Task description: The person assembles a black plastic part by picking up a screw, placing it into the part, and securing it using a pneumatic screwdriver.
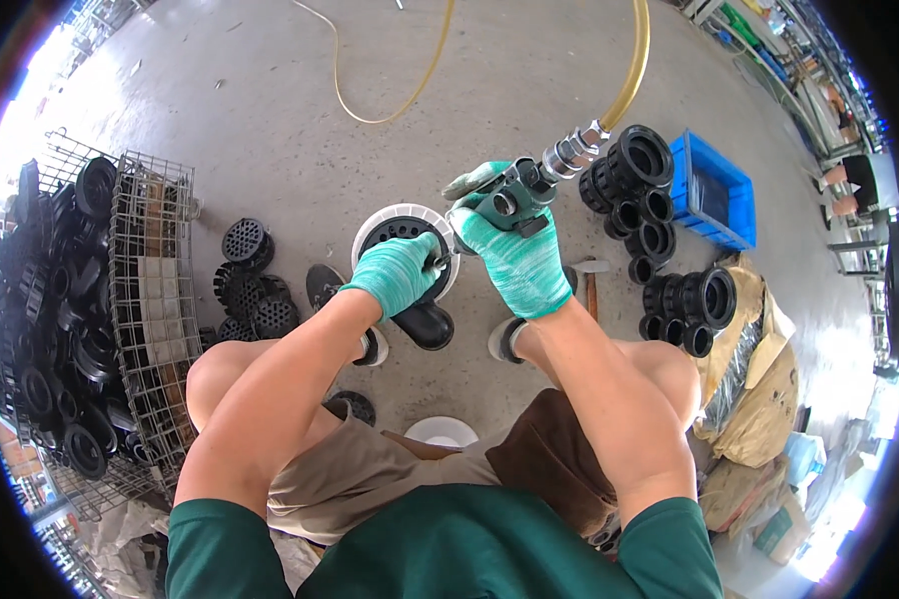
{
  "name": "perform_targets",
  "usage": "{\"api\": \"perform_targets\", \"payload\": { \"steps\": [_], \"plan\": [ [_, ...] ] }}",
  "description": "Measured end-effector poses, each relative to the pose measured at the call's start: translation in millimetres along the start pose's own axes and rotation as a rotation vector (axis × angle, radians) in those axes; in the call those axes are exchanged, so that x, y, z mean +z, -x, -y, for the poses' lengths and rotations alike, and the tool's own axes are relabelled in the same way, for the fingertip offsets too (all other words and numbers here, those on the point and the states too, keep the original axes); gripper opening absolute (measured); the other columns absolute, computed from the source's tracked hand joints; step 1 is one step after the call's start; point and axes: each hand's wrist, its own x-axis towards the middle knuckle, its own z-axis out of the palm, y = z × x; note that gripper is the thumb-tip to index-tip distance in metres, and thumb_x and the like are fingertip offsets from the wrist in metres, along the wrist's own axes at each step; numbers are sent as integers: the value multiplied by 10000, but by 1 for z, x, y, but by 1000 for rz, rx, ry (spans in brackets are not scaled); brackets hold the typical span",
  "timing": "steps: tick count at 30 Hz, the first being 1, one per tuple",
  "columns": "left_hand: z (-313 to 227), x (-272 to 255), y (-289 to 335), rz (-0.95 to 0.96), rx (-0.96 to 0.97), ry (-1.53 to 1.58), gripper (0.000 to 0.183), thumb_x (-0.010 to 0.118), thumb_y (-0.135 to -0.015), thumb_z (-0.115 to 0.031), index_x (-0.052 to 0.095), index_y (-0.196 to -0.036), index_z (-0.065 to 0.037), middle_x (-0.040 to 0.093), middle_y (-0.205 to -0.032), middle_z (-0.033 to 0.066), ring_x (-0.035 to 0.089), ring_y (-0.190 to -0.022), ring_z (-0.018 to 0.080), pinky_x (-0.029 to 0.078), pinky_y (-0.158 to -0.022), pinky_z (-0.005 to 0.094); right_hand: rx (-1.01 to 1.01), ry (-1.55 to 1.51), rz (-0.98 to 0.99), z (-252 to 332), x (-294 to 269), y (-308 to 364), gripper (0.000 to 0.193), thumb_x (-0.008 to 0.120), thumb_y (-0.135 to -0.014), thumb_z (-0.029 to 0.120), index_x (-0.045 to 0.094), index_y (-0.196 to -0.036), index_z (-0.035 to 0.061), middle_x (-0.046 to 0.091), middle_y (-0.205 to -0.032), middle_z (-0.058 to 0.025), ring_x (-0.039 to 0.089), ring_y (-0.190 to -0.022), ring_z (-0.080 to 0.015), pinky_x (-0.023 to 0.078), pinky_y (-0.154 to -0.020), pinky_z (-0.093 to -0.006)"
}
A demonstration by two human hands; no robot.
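Between my knees, a black plastic part [428, 327] with a perforated round face and a rounded stub lies on a round white support [382, 219]. My left hand [398, 272], in a green knit glove, is closed on this part, its fingertips curled near the right edge. My right hand [521, 262], gloved alike, wraps round a dark air-powered tool [517, 198]. A metal coupling [572, 152] joins the tool to a yellow hose [634, 70]. The tool's working end sits close to my left fingertips and is partly hidden by the gloves.
A wire basket [155, 299] heaped with black parts stands left, with perforated black discs [245, 243] beside it. To the right are stacked black rings [641, 160], a blue crate [737, 205], a hammer [591, 285] and brown sacks [754, 399]. A thin hose [370, 121] crosses the floor ahead.
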Motion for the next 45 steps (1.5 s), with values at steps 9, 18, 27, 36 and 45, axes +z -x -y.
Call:
{"api": "perform_targets", "payload": {
  "steps": [9,18,27,36,45],
  "plan": [
    [18,12,-3,67,16,-54,286,653,-886,-237,656,-1123,-78,732,-923,161,695,-838,376,534,-771,474,-110,37,134,-15,6,6,277,692,-853,-56,644,-1098,62,641,-930,20,574,-836,-57,523,-811,-255],
    [43,37,-1,-25,135,176,255,613,-892,-311,726,-946,-89,722,-876,182,670,-811,401,538,-726,467,-149,344,352,-29,15,7,436,781,-803,40,613,-1203,81,698,-992,-43,611,-867,-106,543,-823,-301],
    [35,32,4,-80,232,80,261,599,-897,-308,724,-961,-88,713,-897,186,654,-817,411,532,-744,462,-74,334,402,-35,19,0,374,740,-820,-10,620,-1164,72,698,-985,-9,615,-862,-98,534,-829,-288],
    [15,12,12,-83,83,88,260,674,-851,-246,645,-1063,-99,700,-832,158,661,-732,386,524,-678,487,-73,239,314,-18,21,-7,272,678,-829,-64,644,-1078,41,672,-1004,-10,600,-926,-104,512,-910,-296],
    [16,22,11,-123,24,-9,238,661,-890,-298,673,-964,-72,717,-846,146,685,-750,361,534,-674,471,49,185,285,-18,12,1,409,742,-795,-47,615,-1165,69,695,-1131,-84,666,-1027,-174,555,-937,-351]
  ]
}}
